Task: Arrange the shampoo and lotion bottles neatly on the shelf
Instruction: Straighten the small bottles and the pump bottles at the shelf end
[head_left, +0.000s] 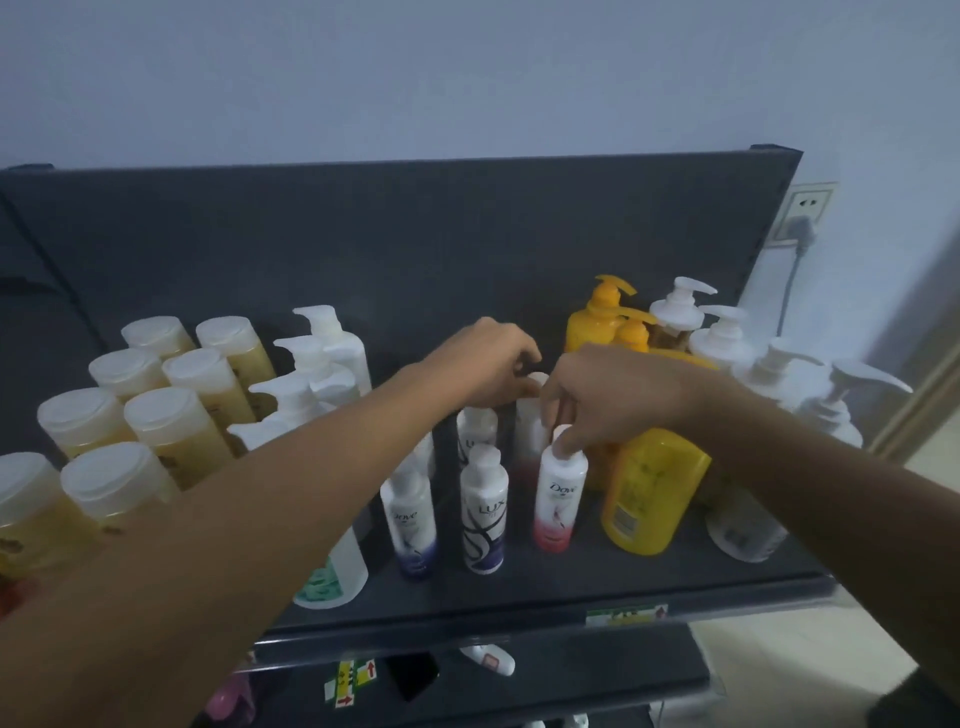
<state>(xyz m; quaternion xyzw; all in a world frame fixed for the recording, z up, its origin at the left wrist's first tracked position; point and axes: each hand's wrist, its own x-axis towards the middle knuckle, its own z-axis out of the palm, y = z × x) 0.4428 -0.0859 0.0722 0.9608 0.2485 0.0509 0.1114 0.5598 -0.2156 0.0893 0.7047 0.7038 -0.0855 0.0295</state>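
Small white bottles stand in the middle of the dark shelf (545, 582). My right hand (618, 395) pinches the cap of a pink-bottomed Dove bottle (560, 493) in the front row. My left hand (488, 364) reaches further back and grips the top of a small white bottle (530, 415) behind it. A Lux bottle (484, 512) and a purple-bottomed Dove bottle (411, 519) stand upright to the left of the pink one. Another small white bottle (475, 426) stands behind the Lux bottle.
Several amber bottles with frosted caps (156, 415) and white pump bottles (317, 364) fill the shelf's left side. Yellow pump bottles (649, 483) and white pump bottles (769, 374) stand at the right. A wall socket (802, 213) is behind, and a lower shelf (467, 670) holds small items.
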